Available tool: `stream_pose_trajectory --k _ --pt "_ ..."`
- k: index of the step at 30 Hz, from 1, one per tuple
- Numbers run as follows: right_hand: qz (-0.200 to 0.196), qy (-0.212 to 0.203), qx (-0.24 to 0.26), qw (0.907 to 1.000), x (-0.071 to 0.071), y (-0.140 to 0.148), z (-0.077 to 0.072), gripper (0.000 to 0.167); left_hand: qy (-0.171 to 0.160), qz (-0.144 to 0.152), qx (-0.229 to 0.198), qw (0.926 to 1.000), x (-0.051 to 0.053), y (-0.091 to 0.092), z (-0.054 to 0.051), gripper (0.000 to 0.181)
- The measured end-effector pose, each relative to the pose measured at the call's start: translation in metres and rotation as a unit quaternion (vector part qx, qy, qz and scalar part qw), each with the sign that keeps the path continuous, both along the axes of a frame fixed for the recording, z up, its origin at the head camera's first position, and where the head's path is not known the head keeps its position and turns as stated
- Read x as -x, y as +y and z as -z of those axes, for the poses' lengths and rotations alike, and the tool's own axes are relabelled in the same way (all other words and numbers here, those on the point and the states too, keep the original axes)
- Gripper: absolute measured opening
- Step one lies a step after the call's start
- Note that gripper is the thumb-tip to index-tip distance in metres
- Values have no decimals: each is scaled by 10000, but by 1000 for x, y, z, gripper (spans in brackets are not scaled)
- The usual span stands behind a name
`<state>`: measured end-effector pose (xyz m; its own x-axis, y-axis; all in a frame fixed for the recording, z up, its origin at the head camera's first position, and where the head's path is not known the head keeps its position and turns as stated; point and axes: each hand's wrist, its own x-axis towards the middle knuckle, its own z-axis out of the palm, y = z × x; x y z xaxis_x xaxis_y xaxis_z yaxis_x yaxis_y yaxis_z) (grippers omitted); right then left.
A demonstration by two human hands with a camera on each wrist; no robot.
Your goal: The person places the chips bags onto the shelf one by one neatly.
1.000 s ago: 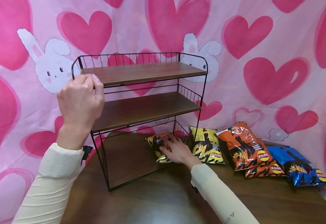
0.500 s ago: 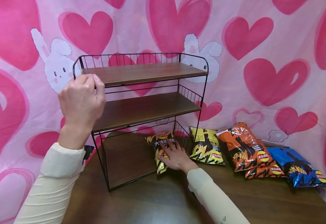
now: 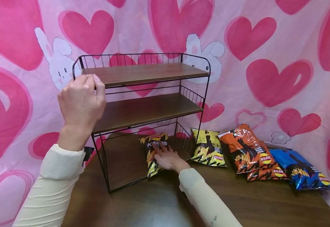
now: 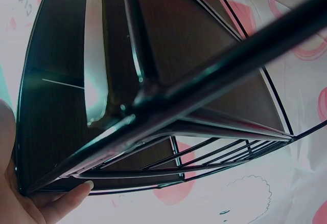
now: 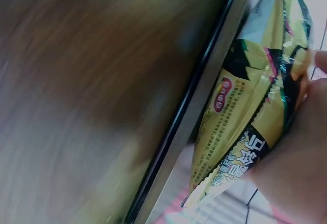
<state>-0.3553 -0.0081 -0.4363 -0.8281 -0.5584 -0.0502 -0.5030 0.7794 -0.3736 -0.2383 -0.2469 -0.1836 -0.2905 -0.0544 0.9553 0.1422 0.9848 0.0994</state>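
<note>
My left hand [image 3: 82,102] grips the upper left corner of a black wire rack [image 3: 150,107] with brown shelves. In the left wrist view, the fingers [image 4: 69,201] curl around the dark metal rod. On the bottom shelf [image 3: 125,164] lies a yellow-and-black bag of chips [image 3: 149,148], its near end at the shelf's front edge. Spread over the bag's front face, the fingers of my right hand [image 3: 168,158] look mostly straight. From the right wrist view, the bag [image 5: 245,111] appears side-on, with the hand against its face.
To the right of the rack a yellow bag of chips [image 3: 208,148] leans by its side. Beyond it are overlapping orange bags [image 3: 245,148] and a blue bag [image 3: 301,170] on the brown table [image 3: 142,208]. A pink heart-patterned cloth [image 3: 238,94] hangs behind.
My right hand and the bag of chips have shifted left along the bottom shelf, and the bag's lower end has come toward the front edge. The left hand keeps its grip on the rack.
</note>
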Motion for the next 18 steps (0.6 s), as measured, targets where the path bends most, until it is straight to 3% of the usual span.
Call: stream_pose_trajectory --k 12,18 --pt "-340 74 -76 9994 -21 -41 -1 62 -41 50 7 10000 3 3 1 52" --pt "-559 185 -118 9982 -35 -67 -3 61 -21 -47 -45 10000 -1 1 1 53"
